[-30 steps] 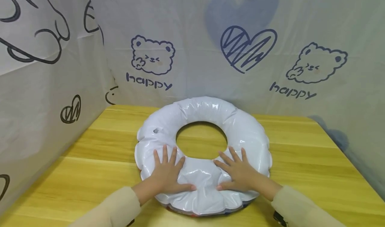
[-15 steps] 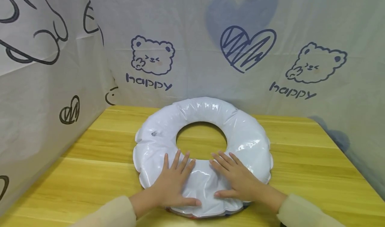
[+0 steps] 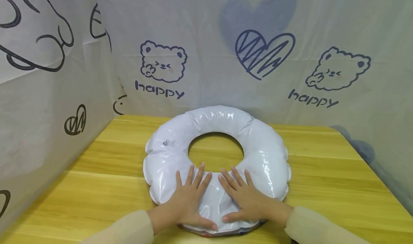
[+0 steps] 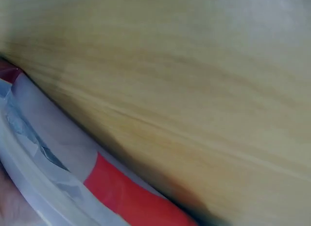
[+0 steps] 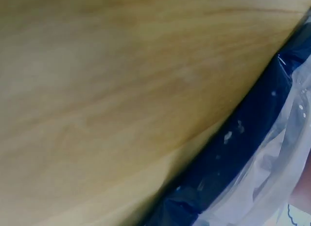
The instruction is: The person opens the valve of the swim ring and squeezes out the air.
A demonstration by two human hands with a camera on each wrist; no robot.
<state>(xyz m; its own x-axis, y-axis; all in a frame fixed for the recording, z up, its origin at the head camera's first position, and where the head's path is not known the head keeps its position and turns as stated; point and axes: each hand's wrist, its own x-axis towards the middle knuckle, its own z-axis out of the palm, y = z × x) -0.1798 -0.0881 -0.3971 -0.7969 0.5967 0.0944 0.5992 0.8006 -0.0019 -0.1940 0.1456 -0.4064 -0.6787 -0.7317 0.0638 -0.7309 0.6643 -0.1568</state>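
Note:
A white inflatable swim ring (image 3: 264, 150) lies flat on the wooden table, puffed at the back and creased at the front. My left hand (image 3: 188, 201) rests palm down on its near left part, fingers spread toward the hole. Opposite it, my right hand (image 3: 248, 199) presses on the near right part, fingers straight and thumb pointing inward. A small valve (image 3: 166, 142) shows on the ring's left side. In the left wrist view the ring's underside has a red patch (image 4: 131, 192); in the right wrist view a dark blue band (image 5: 243, 124) runs along it.
The yellow wood-grain table (image 3: 106, 165) extends on both sides of the ring. Behind it hangs a pale cloth (image 3: 206, 68) printed with bears and hearts. Another stretch of printed cloth (image 3: 38, 104) borders the left side.
Both hands have slid inward along the ring's front, closer to each other and slightly nearer the body. The ring stays almost where it was.

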